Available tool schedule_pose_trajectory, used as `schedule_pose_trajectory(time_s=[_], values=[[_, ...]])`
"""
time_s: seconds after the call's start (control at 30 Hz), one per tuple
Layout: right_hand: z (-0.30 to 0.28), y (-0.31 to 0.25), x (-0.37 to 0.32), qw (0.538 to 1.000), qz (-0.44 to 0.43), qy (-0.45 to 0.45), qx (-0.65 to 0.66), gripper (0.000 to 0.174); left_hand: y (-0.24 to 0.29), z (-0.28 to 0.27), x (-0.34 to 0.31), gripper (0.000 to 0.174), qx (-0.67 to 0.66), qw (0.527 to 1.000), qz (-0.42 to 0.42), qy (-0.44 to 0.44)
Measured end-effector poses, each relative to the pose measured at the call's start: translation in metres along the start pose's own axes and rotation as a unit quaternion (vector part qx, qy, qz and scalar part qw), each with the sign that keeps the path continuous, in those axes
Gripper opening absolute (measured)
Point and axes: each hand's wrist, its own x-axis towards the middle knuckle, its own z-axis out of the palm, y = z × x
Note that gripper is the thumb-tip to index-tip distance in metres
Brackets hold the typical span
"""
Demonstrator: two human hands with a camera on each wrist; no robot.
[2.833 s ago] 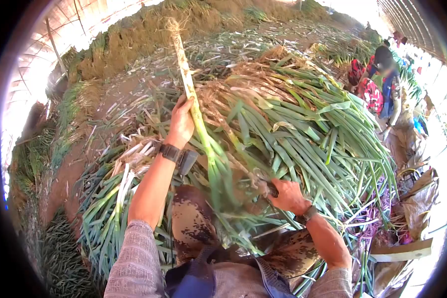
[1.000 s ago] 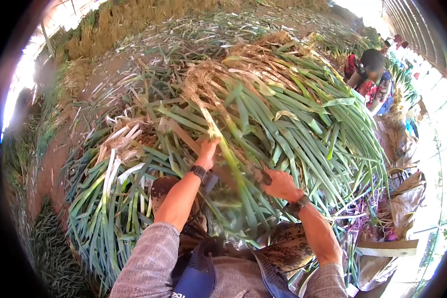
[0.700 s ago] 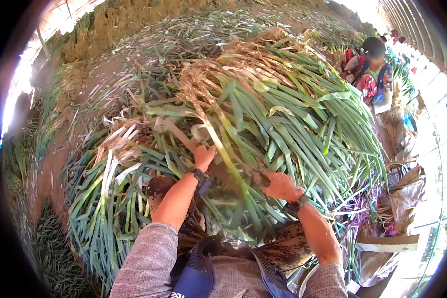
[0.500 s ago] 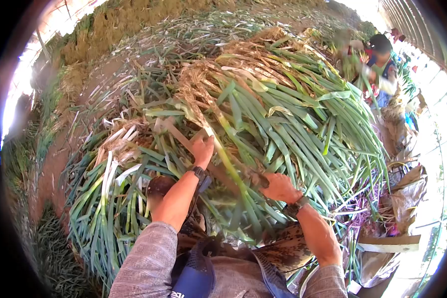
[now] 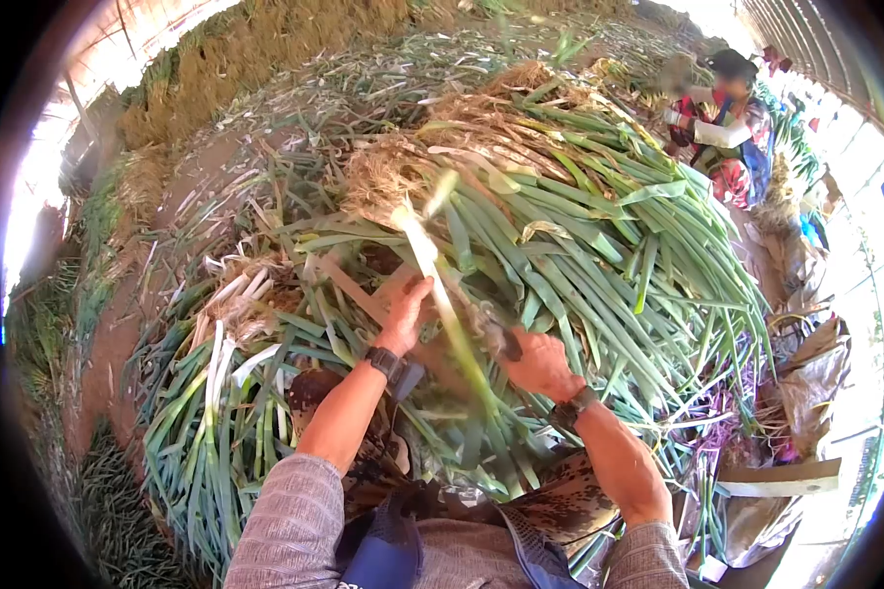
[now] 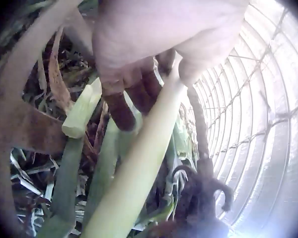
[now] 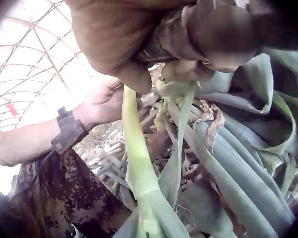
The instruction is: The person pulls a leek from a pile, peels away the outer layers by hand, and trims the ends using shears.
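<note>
In the head view my left hand (image 5: pixel 403 314) pinches a leek (image 5: pixel 427 253) by its pale stalk, with its green leaves hanging toward my knees. The left wrist view shows the smooth stalk (image 6: pixel 139 163) between thumb and fingers. My right hand (image 5: pixel 543 365) grips a dark, dirty tool with a cylindrical handle (image 7: pixel 188 34). A thin rod with hook-like parts (image 6: pixel 204 173) shows in the left wrist view. The tool's front end is blurred, close beside the stalk. A loose pale strip (image 5: pixel 442 191) is blurred in the air above the leek.
A big heap of leeks (image 5: pixel 609 236) with brown roots lies ahead and right. Pale-stalked leeks (image 5: pixel 211 363) lie at my left. Scraps (image 5: pixel 363 108) cover the ground beyond. Another person (image 5: pixel 732 128) works at the far right, near a wooden board (image 5: pixel 781 478).
My left hand has come down from holding the leek high, roots up. The stalk, earlier brownish and dirty, now looks pale and clean. A strip flies off. My right hand keeps its grip.
</note>
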Motion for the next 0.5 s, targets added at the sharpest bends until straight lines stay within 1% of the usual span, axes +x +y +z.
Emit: schedule_pose_trajectory(time_s=[0.07, 0.13, 0.17, 0.23, 0.27, 0.33, 0.37, 0.43, 0.47, 0.5], values=[[-0.003, -0.004, 0.003, 1.0, -0.003, 0.018, -0.004, 0.038, 0.003, 0.009, -0.011, 0.034, 0.013, 1.0, 0.009, -0.008], [-0.012, -0.013, 0.003, 1.0, -0.025, 0.002, 0.0, 0.032, 0.0, 0.012, -0.017, 0.037, 0.023, 0.999, 0.022, -0.032], [-0.014, -0.015, 0.006, 1.0, -0.025, 0.005, -0.001, 0.032, -0.001, 0.013, -0.018, 0.037, 0.024, 0.999, 0.023, -0.034], [-0.015, -0.019, 0.008, 0.998, 0.041, 0.046, -0.023, 0.029, -0.006, 0.012, -0.021, 0.036, 0.041, 0.999, 0.009, -0.03], [-0.017, -0.018, 0.006, 0.998, 0.042, 0.048, -0.023, 0.029, -0.008, 0.012, -0.021, 0.036, 0.049, 0.998, 0.002, -0.029], [-0.022, -0.015, 0.006, 0.999, -0.022, 0.025, -0.017, 0.029, -0.002, 0.015, -0.027, 0.035, 0.047, 0.998, 0.007, -0.04], [-0.021, -0.016, 0.007, 0.999, -0.025, 0.025, -0.017, 0.029, 0.0, 0.016, -0.03, 0.033, 0.066, 0.997, 0.002, -0.04], [-0.018, -0.016, 0.006, 0.998, 0.003, 0.059, -0.03, 0.029, 0.002, 0.017, -0.035, 0.031, 0.083, 0.996, 0.0, -0.034], [-0.019, -0.014, 0.006, 0.998, 0.002, 0.06, -0.03, 0.029, 0.002, 0.019, -0.038, 0.031, 0.084, 0.996, 0.0, -0.034], [-0.022, -0.015, 0.005, 0.999, -0.016, 0.039, -0.021, 0.03, 0.001, 0.018, -0.038, 0.032, 0.081, 0.996, -0.002, -0.034]])
